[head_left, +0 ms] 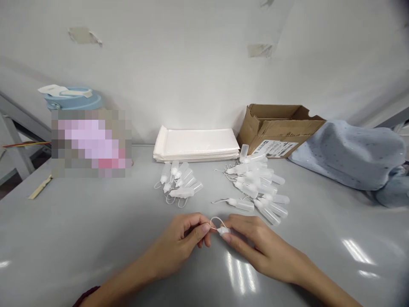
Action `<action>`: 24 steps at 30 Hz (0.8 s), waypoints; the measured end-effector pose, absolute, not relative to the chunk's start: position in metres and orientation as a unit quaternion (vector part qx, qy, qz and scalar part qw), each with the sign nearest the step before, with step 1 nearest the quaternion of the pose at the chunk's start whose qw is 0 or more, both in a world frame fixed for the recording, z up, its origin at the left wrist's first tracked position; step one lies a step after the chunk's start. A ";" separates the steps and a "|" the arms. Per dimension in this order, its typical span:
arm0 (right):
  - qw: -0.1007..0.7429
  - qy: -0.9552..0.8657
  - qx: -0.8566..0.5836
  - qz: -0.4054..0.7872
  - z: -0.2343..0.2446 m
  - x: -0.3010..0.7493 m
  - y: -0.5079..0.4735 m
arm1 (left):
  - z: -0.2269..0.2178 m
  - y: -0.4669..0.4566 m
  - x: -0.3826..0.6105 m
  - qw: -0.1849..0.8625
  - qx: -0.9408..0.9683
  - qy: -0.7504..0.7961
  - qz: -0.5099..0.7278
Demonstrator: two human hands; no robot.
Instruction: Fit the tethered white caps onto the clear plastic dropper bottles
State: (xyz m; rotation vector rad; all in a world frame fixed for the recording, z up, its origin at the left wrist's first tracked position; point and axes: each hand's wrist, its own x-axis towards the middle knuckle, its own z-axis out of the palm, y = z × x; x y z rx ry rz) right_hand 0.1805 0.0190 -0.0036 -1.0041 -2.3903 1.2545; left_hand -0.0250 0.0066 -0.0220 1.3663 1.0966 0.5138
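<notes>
Presently, a small white dropper bottle (pixel 223 230) is sitting between the two hands, just above the near part of the table (pixel 96 238), its nozzle pointing toward the left hand (pixel 188 236). The right hand (pixel 255 245) is gripping it near the nozzle, thumb in front and the fingers closing around it, so most of its body is being hidden. A thin white strap (pixel 218 218) is arching up from the bottle and bending over to the left hand, whose thumb and index finger are pressing together on its far end. A fine, straight line is running from this pinch to the nozzle; what it is remains too small to tell.

Beyond the hands, two groups of similar bottles are lying on the table: a smaller left cluster (pixel 185 192), with straps curling among the bottles, and a larger right cluster (pixel 260 187), with one bottle standing upright at its back. Behind and between them, a stack of white padded envelopes (pixel 198 145) is lying flat near the wall (pixel 191 81). An open cardboard box (pixel 284 130) is standing to its right, showing a printed label (pixel 276 148), and a speckled grey-blue cloth item (pixel 351 153) is resting beside the box.

Over on the left, a blurred pinkish object (pixel 89 136) is sitting in front of a light-blue object (pixel 75 101), and a cream strip (pixel 41 186) is lying near the table's edge.
</notes>
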 end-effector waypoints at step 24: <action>0.119 -0.848 -0.350 0.381 -0.016 0.179 0.017 | -0.028 0.004 -0.022 0.534 0.651 0.507 0.185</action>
